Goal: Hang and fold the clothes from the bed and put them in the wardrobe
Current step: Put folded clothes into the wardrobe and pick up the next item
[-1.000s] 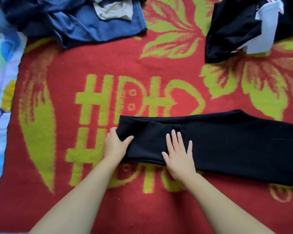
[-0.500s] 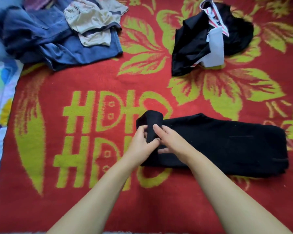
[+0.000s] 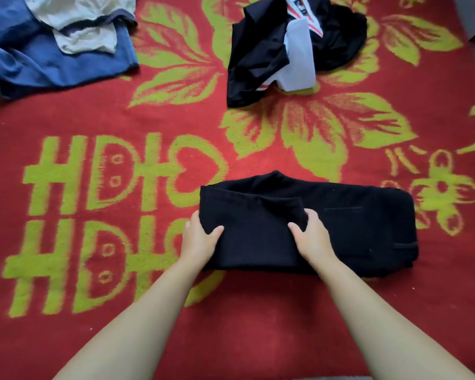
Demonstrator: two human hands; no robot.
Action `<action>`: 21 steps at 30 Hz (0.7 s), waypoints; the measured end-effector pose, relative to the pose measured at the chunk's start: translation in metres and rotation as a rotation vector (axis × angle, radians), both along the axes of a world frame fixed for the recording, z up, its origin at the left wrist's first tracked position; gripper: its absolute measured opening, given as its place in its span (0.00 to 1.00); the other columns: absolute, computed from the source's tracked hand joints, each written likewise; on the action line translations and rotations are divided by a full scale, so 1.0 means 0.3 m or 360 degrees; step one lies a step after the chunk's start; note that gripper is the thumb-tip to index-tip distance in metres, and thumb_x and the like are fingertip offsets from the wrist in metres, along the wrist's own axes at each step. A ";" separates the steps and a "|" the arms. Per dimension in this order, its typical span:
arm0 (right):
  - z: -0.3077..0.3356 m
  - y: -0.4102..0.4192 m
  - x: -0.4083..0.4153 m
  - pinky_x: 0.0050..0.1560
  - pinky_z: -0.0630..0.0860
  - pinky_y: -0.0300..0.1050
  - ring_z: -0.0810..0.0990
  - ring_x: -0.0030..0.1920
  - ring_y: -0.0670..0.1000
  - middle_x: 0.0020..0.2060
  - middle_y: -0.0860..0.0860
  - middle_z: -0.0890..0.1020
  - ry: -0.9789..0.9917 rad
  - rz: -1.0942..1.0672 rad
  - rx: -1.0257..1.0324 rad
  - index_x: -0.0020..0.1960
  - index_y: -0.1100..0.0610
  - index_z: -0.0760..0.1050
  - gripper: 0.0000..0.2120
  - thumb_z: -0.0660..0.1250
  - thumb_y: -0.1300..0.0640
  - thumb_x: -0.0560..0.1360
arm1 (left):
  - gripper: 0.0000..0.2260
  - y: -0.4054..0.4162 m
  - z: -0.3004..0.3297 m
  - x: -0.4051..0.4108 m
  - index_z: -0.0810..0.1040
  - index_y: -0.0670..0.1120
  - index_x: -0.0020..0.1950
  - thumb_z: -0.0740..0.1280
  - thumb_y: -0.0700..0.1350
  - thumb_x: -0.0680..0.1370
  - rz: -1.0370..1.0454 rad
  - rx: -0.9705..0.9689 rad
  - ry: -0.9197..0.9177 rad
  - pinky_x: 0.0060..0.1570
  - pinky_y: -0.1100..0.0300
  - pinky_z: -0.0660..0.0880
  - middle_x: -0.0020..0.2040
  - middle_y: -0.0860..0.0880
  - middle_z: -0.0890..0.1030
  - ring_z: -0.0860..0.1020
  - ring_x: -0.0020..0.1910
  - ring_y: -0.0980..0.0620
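— Blue jeans point(image 3: 52, 58) far left on the bed point(image 3: 121, 122)?
— Yes. Nearer, the left hand point(image 3: 199, 239) and right hand point(image 3: 311, 237) each grip the folded end of the black trousers point(image 3: 368, 229), thumbs on top.

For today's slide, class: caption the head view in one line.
Both hands, left and right, grip black trousers, folding them on a red blanket.
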State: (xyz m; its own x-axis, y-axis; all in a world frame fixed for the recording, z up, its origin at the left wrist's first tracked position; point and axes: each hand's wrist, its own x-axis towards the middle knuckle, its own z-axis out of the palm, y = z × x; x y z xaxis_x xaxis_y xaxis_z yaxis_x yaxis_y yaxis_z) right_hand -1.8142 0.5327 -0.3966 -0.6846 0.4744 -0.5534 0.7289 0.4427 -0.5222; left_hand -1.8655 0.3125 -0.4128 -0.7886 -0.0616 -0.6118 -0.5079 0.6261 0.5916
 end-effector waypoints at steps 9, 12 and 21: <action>-0.094 -0.112 0.153 0.61 0.73 0.62 0.69 0.69 0.61 0.69 0.63 0.69 -0.0029 0.1084 0.0700 0.69 0.66 0.68 0.31 0.54 0.45 0.75 | 0.17 -0.008 -0.023 0.003 0.67 0.45 0.58 0.69 0.50 0.76 0.0166 0.0113 -0.0178 0.43 0.58 0.68 0.54 0.50 0.76 0.75 0.51 0.50; -0.090 -0.094 0.141 0.73 0.57 0.60 0.51 0.77 0.55 0.77 0.59 0.50 -0.0243 0.1236 0.0404 0.76 0.63 0.52 0.36 0.43 0.40 0.78 | 0.17 -0.007 0.033 -0.018 0.70 0.48 0.62 0.70 0.46 0.76 0.0284 0.0571 -0.0290 0.44 0.61 0.73 0.57 0.49 0.79 0.78 0.52 0.53; 0.219 0.108 0.041 0.69 0.67 0.48 0.70 0.66 0.41 0.67 0.39 0.72 0.0118 0.0051 -0.0986 0.72 0.39 0.62 0.29 0.57 0.32 0.73 | 0.21 0.251 0.333 0.048 0.70 0.56 0.66 0.69 0.43 0.75 -0.0268 0.1040 -0.0197 0.50 0.65 0.76 0.56 0.56 0.80 0.80 0.55 0.57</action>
State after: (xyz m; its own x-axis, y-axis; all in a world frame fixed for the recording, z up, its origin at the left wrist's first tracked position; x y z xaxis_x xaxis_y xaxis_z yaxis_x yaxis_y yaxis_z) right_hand -1.8019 0.5652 -0.3310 -0.7403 0.0591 -0.6697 0.6723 0.0624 -0.7377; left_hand -1.8511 0.3879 -0.3129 -0.6769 0.4681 -0.5681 -0.5234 0.2365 0.8186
